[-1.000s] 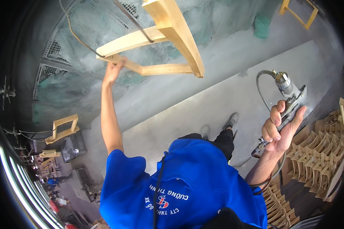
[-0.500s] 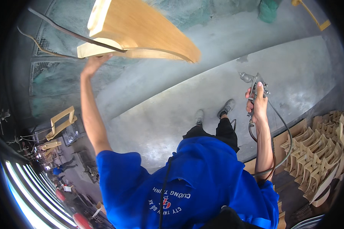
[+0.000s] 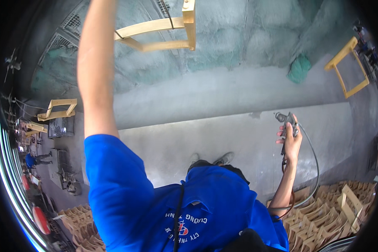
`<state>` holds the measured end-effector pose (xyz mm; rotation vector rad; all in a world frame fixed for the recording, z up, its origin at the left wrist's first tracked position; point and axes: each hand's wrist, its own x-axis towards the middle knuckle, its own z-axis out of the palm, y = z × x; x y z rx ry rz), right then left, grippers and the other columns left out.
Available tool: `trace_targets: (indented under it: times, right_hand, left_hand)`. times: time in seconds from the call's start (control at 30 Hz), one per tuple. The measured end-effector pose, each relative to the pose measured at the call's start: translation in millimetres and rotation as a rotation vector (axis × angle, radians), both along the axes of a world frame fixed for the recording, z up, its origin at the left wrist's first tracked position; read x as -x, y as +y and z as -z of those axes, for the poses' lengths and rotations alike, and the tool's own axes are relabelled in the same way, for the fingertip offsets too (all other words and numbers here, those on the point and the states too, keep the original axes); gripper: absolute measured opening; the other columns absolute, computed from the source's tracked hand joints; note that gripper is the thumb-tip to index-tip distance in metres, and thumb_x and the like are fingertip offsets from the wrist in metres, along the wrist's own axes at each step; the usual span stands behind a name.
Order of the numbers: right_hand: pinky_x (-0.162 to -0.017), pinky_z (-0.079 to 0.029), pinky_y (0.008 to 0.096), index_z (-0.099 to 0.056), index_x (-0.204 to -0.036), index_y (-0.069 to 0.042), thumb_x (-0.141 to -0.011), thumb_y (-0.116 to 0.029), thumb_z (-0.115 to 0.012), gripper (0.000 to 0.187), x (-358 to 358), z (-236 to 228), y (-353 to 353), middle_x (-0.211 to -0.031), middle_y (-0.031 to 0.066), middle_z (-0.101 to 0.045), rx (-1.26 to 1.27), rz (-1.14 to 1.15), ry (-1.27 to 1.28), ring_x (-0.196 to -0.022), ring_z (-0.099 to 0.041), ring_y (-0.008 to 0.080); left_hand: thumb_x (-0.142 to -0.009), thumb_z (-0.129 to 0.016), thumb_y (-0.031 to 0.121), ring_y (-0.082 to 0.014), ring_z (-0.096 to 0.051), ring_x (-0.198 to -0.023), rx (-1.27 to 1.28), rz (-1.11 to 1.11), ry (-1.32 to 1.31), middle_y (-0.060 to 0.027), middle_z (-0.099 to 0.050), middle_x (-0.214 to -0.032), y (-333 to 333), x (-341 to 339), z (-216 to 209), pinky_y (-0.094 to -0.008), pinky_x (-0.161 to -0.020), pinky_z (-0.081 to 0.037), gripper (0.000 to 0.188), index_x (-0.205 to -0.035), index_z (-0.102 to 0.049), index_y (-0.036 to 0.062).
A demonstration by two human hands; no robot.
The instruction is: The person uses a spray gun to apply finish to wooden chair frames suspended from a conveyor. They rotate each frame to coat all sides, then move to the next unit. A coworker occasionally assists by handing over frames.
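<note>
My right hand [image 3: 294, 145] grips a metal spray gun [image 3: 286, 121], its nozzle end toward the far left. A grey hose [image 3: 316, 168] curves from the gun down past my forearm. My left arm reaches far forward and runs off the top edge, so its hand is out of sight. Just right of that forearm hangs a light wooden frame [image 3: 155, 26] made of joined bars. Dark hooks hold it in front of the wall. The part of the frame behind my forearm, if any, is hidden.
More wooden frames hang at the right [image 3: 342, 54] and left [image 3: 71, 102]. Curved wooden pieces [image 3: 319, 210] stand in rows at lower right, others [image 3: 82, 224] at lower left. A green lump [image 3: 299, 68] lies against the far wall. Another person [image 3: 31, 160] is far off at left.
My left hand has left the underside of the wooden frame and risen out of view. The frame now appears turned and farther off. The spray gun stays in my right hand; the view has shifted.
</note>
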<state>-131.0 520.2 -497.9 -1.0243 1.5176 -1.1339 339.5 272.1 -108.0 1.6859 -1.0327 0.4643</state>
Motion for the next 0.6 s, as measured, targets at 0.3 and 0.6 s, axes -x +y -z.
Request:
trace_targets:
  times: [0.3, 0.6]
  right_hand:
    - [-0.046, -0.054, 0.0252, -0.051, -0.147, -0.004, -0.109, -0.026, -0.054, 0.045, 22, 12, -16, -0.089, 0.005, -0.064, 0.006, 0.063, -0.027, -0.072, -0.064, 0.011]
    - [-0.044, -0.052, 0.0242, -0.052, -0.146, -0.005, -0.108, -0.03, -0.054, 0.045, 15, 3, -15, -0.088, 0.0048, -0.063, 0.007, 0.002, -0.027, -0.07, -0.063, 0.0113]
  left_hand:
    - [-0.079, -0.072, 0.044, -0.0499, -0.027, -0.149, -0.003, -0.058, 0.184, -0.0309, -0.036, -0.157, -18, 2, -36, -0.0616, -0.121, -0.022, 0.102, -0.157, -0.025, -0.0031]
    - [-0.085, -0.069, 0.031, -0.0315, -0.05, -0.135, 0.223, -0.362, 0.128, -0.0163, -0.065, -0.133, -25, 16, -19, -0.0503, -0.113, -0.035, 0.054, -0.133, -0.055, 0.0077]
